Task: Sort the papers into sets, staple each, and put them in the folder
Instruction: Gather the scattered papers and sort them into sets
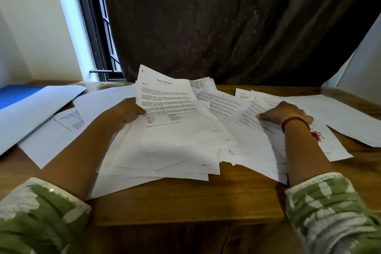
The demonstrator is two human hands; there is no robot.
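Observation:
Several printed white sheets lie overlapping across the wooden table. My left hand grips a small stack of papers by its left edge, thumb on top; the top sheet is headed "Sample Health Report" and its far end tilts up. My right hand presses fingers down on a printed sheet in the right-hand spread. A blue folder lies at the far left with a white sheet over part of it. No stapler is visible.
A dark curtain hangs behind the table. A window frame stands at the back left. More loose sheets reach the right table edge. Bare wood shows along the front edge between my forearms.

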